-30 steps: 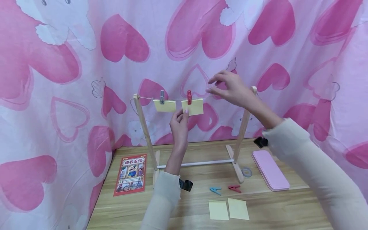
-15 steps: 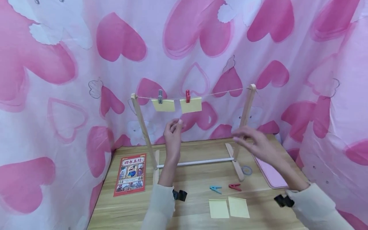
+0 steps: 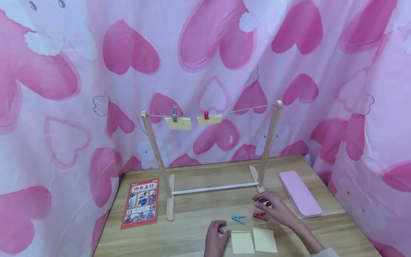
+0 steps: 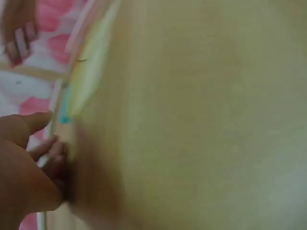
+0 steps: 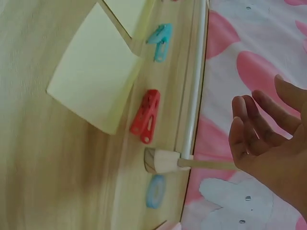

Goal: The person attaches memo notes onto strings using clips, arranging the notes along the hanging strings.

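My left hand [image 3: 217,237] is just left of a yellow sticky note [image 3: 242,242] on the table, fingers loosely bent around nothing. A second sticky note [image 3: 265,240] lies beside it. My right hand [image 3: 273,207] hovers, relaxed and holding nothing, near a red clothespin [image 3: 260,216], which shows whole in the right wrist view. Left of that lies a blue clothespin [image 3: 238,218]. On the string of a wooden stand [image 3: 269,142] hang two more yellow notes, one under a grey clothespin [image 3: 174,115], one under a red clothespin [image 3: 206,115]. The left wrist view is blurred.
A red booklet [image 3: 141,203] lies on the left of the table, and a pink case [image 3: 300,193] on the right. A white rod [image 3: 215,188] joins the stand's feet low down. A roll of tape [image 5: 156,191] sits by the right foot. Heart-patterned curtains surround the table.
My left hand has released the hanging note and come down to beside the notes on the table. My right hand has dropped from string height to above the loose red clothespin.
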Demonstrator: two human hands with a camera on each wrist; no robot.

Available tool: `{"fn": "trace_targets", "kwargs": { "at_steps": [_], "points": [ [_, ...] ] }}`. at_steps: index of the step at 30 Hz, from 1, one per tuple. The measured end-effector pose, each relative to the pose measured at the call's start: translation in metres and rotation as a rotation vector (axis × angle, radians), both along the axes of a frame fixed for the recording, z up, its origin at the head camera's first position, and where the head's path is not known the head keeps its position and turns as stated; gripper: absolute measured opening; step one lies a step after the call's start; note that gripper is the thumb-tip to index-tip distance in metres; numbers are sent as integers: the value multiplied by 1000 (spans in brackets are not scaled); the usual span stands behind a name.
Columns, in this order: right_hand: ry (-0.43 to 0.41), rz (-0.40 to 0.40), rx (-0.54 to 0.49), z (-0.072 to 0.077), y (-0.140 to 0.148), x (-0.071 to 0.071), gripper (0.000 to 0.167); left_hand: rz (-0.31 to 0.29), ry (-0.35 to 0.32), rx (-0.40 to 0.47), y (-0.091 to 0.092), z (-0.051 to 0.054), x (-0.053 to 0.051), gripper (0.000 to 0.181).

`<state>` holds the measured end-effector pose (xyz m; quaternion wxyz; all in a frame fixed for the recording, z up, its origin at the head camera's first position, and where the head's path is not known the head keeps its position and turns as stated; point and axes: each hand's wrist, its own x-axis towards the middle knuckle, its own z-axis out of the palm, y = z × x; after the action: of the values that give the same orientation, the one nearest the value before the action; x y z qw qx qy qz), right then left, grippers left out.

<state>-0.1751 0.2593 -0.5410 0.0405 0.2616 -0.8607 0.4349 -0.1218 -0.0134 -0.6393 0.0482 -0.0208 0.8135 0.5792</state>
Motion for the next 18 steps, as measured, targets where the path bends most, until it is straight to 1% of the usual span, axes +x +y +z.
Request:
{"fn": "trace_targets", "kwargs": {
  "at_steps": [1, 3, 6, 8, 11, 13, 15, 18],
  "points": [
    [-5, -2, -5, -2, -2, 1, 15, -4, 16, -38, 3, -5, 3, 35],
    [12, 2, -14, -7, -6, 1, 17, 4, 81, -132, 9, -11, 5, 40],
    [61, -11, 31, -18, -13, 3, 21, 32, 165, -258, 19, -10, 7, 44],
    [124, -50, 106, -30, -19, 6, 26, 48, 213, -330, 23, -9, 8, 42],
    [145, -144, 247, -45, -29, 13, 34, 56, 225, -387, 25, -10, 11, 38],
    [145, -207, 322, -53, -34, 18, 38, 56, 223, -401, 26, -10, 12, 36],
    [135, -238, 372, -61, -39, 21, 43, 48, 218, -403, 26, -10, 12, 34],
    [150, -242, 426, -70, -44, 26, 47, 29, 193, -392, 25, -9, 11, 29]
  ]
}}
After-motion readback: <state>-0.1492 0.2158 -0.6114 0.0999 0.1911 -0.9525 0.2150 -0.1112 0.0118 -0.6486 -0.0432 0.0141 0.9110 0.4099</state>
